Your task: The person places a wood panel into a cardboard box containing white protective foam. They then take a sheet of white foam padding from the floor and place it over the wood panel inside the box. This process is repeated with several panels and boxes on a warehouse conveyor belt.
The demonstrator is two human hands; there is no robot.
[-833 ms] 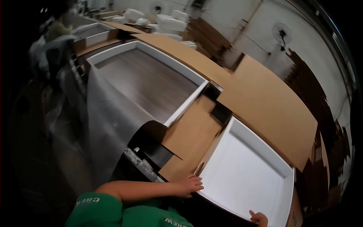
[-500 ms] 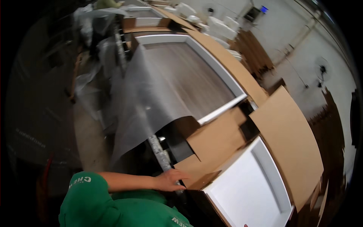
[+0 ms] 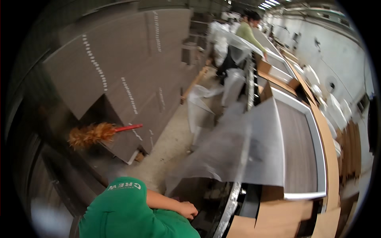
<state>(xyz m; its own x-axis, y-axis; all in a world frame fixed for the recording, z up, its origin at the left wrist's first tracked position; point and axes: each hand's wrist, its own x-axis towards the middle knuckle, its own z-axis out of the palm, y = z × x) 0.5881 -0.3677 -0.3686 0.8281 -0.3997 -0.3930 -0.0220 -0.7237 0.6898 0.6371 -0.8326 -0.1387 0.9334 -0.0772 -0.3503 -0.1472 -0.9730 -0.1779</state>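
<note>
My left hand (image 3: 188,210) hangs beside my body with its fingers loosely curled, and I see nothing in it. It is apart from the speckled metal rail (image 3: 233,202) of the conveyor to its right. My right hand does not show. Beyond the rail, a sheet of translucent wrapping film (image 3: 222,146) drapes over the conveyor's side and partly covers a shallow box with a grey-brown wood-grain bottom (image 3: 295,146) and white rims. Brown cardboard (image 3: 274,218) lies on the near part of the conveyor.
A stack of large grey-brown panels (image 3: 119,75) stands left of the walkway (image 3: 164,150). A feather duster (image 3: 95,134) with a red handle sticks out from it. Farther along the conveyor, a person in a light green top (image 3: 248,33) reaches over another white-rimmed box (image 3: 278,73).
The view has swung left, bringing in the stack, duster and co-worker. My left hand has left the rail and cardboard edge, and its fingers have curled. The near white box is out of view.
</note>
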